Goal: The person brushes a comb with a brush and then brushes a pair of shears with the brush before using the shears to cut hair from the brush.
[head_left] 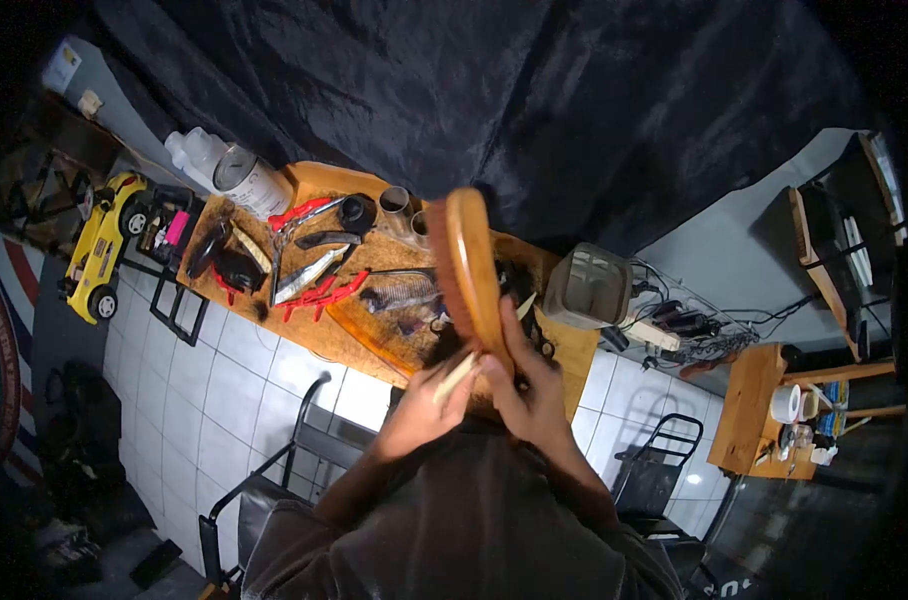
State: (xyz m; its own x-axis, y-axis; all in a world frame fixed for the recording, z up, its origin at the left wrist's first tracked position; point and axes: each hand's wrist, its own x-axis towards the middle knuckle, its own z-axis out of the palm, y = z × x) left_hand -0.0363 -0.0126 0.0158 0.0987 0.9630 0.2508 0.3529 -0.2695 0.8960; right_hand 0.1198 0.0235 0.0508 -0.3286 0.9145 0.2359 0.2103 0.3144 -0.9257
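Observation:
A wooden-backed brush (472, 262) with reddish-brown bristles stands nearly upright above the wooden worktable (580, 365). Its lower end is in my right hand (534, 395), fingers wrapped round it. My left hand (419, 415) is closed on a pale narrow strip (456, 379), just left of the brush's lower end; I cannot make out its kind. The two hands are close together, near the table's front edge. Behind them lies dark hair-like material, partly hidden by the hands and brush.
Red-handled clips (329, 292), a straight razor (312, 272) and a black clipper-like tool (239, 270) lie to the left. A metal can (251, 182) stands behind them. At the right is a clear plastic container (588, 285). Black chairs (658, 478) flank me.

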